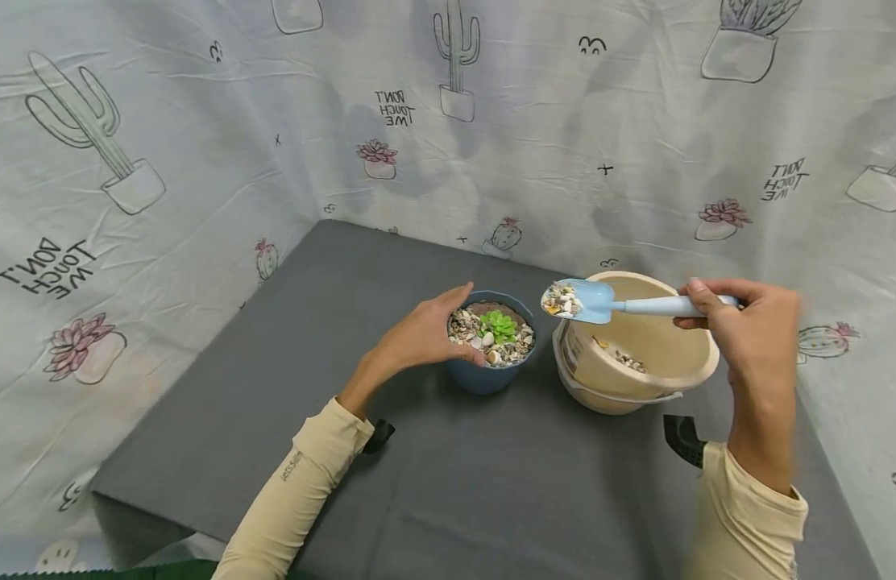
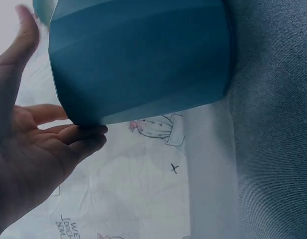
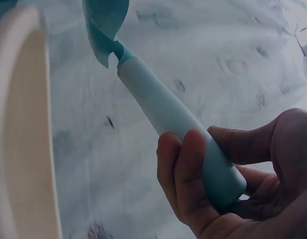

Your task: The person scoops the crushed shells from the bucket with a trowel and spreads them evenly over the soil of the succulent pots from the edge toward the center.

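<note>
My left hand [image 1: 419, 334] rests against the left side of a blue plant pot [image 1: 483, 379], fingertips touching its rim and thumb stretched out straight, apart from the wall in the left wrist view. Inside the pot a small green succulent [image 1: 498, 326] stands among mixed pebbles, with bare brown soil behind it. My right hand [image 1: 760, 338] grips the pale blue handle [image 3: 168, 107] of a small garden trowel [image 1: 591, 300] between thumb and fingers. Held level above the bucket's left rim, the trowel carries a heap of pebbles [image 1: 562, 300] in its blade.
A cream bucket [image 1: 680, 354] sits tilted inside a second cream bucket [image 1: 600, 399] with a handle, right of the pot. Some pebbles [image 1: 629, 362] lie in its bottom. Grey cloth [image 1: 477, 499] covers the table, and a cactus-printed curtain [image 1: 528, 145] hangs behind.
</note>
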`<state>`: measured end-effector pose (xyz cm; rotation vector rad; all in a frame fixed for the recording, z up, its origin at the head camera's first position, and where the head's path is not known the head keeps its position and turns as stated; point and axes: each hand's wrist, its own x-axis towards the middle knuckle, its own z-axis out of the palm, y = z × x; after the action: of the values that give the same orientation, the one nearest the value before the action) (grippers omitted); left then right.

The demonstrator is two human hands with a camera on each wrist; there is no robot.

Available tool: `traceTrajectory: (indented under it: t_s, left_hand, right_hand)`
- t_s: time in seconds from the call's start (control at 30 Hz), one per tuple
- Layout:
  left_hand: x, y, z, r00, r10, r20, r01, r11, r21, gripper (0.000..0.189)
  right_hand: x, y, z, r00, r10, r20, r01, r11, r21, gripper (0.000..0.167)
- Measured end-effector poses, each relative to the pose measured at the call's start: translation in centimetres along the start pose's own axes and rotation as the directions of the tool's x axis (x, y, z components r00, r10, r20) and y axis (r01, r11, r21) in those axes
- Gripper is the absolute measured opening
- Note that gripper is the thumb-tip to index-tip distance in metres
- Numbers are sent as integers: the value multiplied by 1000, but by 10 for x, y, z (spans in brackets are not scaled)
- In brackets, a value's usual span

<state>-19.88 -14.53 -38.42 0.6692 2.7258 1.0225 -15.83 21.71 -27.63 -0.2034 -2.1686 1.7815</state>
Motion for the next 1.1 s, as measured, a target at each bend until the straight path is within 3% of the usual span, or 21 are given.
traceTrajectory:
  t_s: [0.13,0.3,0.47,0.6,0.77,0.93,1.1]
  left_hand:
    - [3,2,2,999,-1,40,2,1000,-13,130]
    - [3,5,7,999,-13,42,14,1000,-23,133]
    - [2,5,10,999,-26,35,27,999,-25,134]
    - [2,3,9,999,-25,21,26,999,-30,133]
    - [1,2,5,999,-38,12,38,998,-40,132]
    - [1,3,3,999,-46,12,46,998,-29,132]
    - [0,4,3,999,-46,18,46,999,-29,130]
  right_hand:
    - [1,3,30,997,-32,68,47,974,-223,14]
    - [0,8,65,981,-110,161,166,903,-395,32]
    - [-1,6,90,956,-191,223,278,835,-475,27]
    - [-3,3,100,936,-273,224,351,786,-508,24]
    - [-5,1,107,905,-374,204,425,761,-489,20]
    - [-6,1,112,855,-472,216,515,723,-459,15]
    - [-7,1,115,765,-593,253,637,638,-432,10]
